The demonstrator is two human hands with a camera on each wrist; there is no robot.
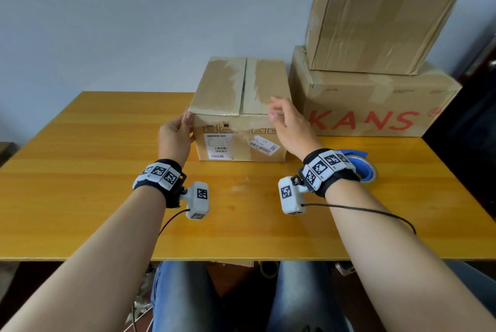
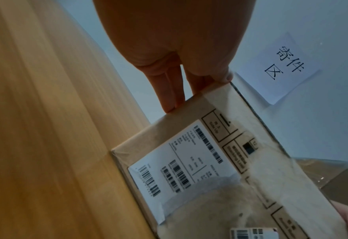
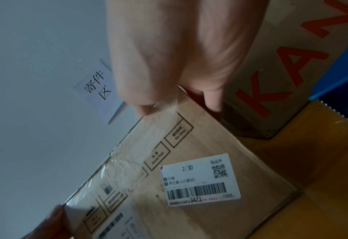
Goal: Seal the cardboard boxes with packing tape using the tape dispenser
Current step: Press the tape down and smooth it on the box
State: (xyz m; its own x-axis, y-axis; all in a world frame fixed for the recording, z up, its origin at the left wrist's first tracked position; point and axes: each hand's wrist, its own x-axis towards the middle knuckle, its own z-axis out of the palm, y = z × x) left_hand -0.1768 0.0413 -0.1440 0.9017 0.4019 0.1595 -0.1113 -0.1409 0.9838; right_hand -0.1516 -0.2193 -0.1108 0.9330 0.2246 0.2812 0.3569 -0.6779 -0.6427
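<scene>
Currently: small cardboard box (image 1: 239, 111) standing upright at the back edge of the desk (image 1: 80, 170), about mid-width, top flaps down with the centre seam showing, old tape residue either side. Left hand (image 1: 175, 135) clamped on the box's near-left vertical edge, thumb on the top front corner, fingers (image 2: 170, 95) straight along the left side face. Right hand (image 1: 288, 122) at the top right front corner, thumb on the front top edge, fingers (image 3: 213, 97) reaching down the right side face into the gap next to the big box; hand relaxed, not curled tight, slightly motion-blurred. Two shipping labels on the front face: white one (image 2: 181, 158) lower left, tilted one (image 3: 200, 179) lower right. Large box with red lettering (image 1: 370, 106) just beside the small one, at the back right corner of the desk, with a third taped box (image 1: 375, 25) stacked on top, skewed. Blue tape dispenser (image 1: 363, 166) lying near the right edge of the desk, partly hidden behind the right wrist, untouched. Paper sign (image 2: 279, 67) on the wall behind.
</scene>
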